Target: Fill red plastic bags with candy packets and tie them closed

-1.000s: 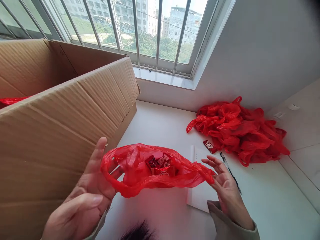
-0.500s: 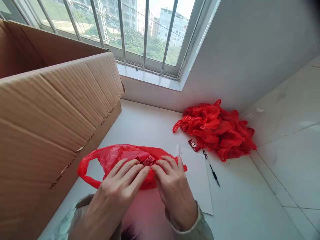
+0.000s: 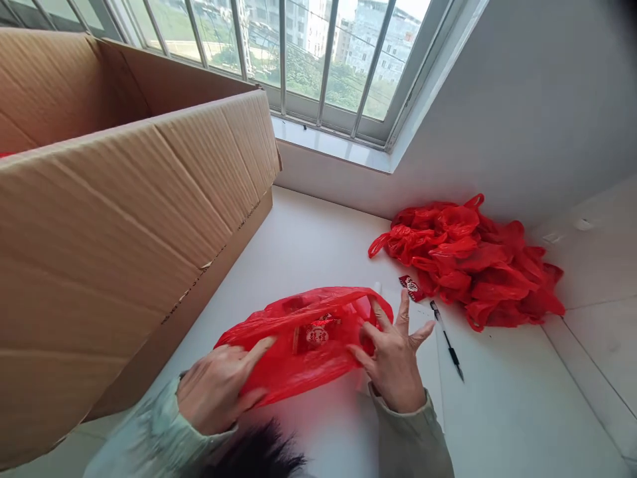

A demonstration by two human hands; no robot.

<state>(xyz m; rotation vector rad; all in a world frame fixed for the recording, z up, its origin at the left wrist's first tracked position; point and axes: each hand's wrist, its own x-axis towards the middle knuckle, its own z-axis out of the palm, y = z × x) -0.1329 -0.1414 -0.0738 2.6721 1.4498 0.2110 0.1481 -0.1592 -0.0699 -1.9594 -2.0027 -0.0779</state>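
A thin red plastic bag [image 3: 279, 378] lies in front of me with its mouth spread wide. Inside it rests a small red packet [image 3: 317, 336] with pale printing. My left hand [image 3: 219, 382], somewhat blurred, is at the bag's left end. Its index finger points in over the film and its thumb is near the lower rim, with the bag between them. At the right end, my right hand [image 3: 395, 362] has its fingers spread apart, some of them reaching into the bag's mouth.
On the left stands a large cardboard box [image 3: 149, 219] with its top open. A heap of red plastic bags [image 3: 462, 259] lies against the wall at right. Near it are another small red packet [image 3: 411, 288], a black pen [image 3: 448, 342] and white paper [image 3: 432, 372]. A barred window [image 3: 318, 73] is behind.
My hands have moved apart, and the bag's mouth is wider, showing the packet inside. The right hand's fingers have spread. The camera has turned left, so the surroundings appear shifted right.
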